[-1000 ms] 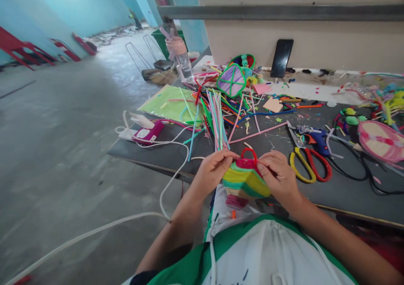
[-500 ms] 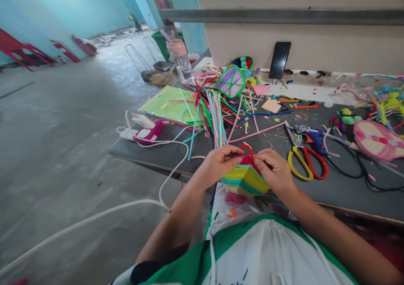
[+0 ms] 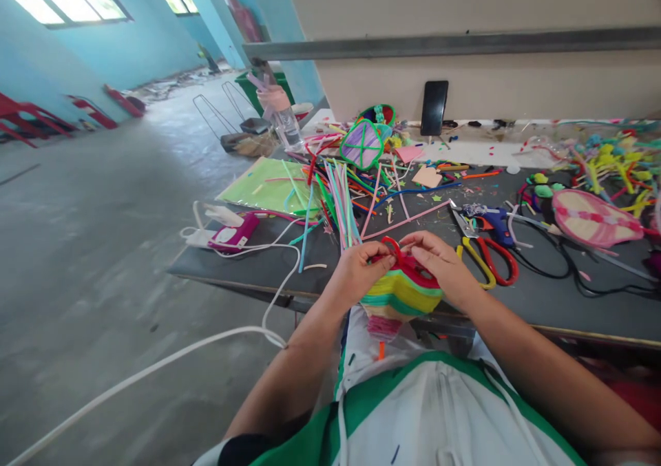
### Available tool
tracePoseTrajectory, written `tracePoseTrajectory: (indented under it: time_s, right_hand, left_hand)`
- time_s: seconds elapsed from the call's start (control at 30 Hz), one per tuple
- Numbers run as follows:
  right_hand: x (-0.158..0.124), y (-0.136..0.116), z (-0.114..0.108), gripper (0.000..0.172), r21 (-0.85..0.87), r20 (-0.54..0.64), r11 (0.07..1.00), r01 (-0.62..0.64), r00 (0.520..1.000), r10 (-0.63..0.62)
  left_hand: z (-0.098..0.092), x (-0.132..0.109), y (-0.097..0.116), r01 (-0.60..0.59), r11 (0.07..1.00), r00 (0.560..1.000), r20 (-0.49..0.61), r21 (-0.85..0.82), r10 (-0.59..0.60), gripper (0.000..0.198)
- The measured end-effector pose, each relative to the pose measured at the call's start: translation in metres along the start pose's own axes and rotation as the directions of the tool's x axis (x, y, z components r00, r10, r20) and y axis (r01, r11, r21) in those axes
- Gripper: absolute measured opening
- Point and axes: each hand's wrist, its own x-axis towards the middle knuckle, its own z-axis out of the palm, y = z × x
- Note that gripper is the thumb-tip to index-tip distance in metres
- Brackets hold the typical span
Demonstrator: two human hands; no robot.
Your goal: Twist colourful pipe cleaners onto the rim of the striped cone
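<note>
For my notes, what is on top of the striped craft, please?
A red loop stands at its top, between the left hand and right hand; whatever they cover cannot be seen.

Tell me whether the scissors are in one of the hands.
No, the scissors lie on the table, while the left hand and right hand are at the striped piece.

Showed a striped craft piece (image 3: 405, 290), banded pink, green, yellow, teal and beige, narrowing to a pink lower end. Had a red loop (image 3: 397, 248) at the top. Was held between left hand (image 3: 359, 273) and right hand (image 3: 438, 263).
</note>
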Motion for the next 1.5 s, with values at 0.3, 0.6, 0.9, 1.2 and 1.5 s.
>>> tracePoseTrajectory:
  time_s: [0.3, 0.6, 0.9, 1.2, 1.5]
  right_hand:
    - [0.003, -0.008, 0.006, 0.031, -0.476, -0.035, 0.878, 0.06, 0.996, -0.087]
    - [-0.007, 0.01, 0.017, 0.011, -0.384, -0.127, 0.922, 0.052, 0.986, -0.108]
    - [-0.023, 0.011, 0.016, 0.007, -0.497, -0.057, 0.804, 0.327, 0.912, -0.406]
    - [-0.023, 0.013, 0.015, 0.006, -0.486, -0.043, 0.791, 0.372, 0.894, -0.446]
    - [-0.024, 0.014, 0.015, 0.018, -0.459, -0.047, 0.823, 0.334, 0.916, -0.398]
  left_hand:
    - [0.004, -0.002, 0.005, -0.005, 0.992, 0.999, -0.037, 0.124, 0.01, 0.018]
    - [-0.001, -0.007, -0.004, -0.015, 0.985, 1.0, -0.021, 0.172, 0.019, 0.018]
    - [-0.014, -0.022, 0.004, 0.014, 0.994, 0.998, 0.056, 0.112, -0.02, 0.024]
    - [-0.004, -0.024, 0.004, 0.094, 0.995, 0.99, 0.113, -0.045, -0.089, 0.024]
    - [-0.003, -0.022, 0.002, -0.042, 0.998, 0.997, 0.066, -0.043, 0.044, 0.017]
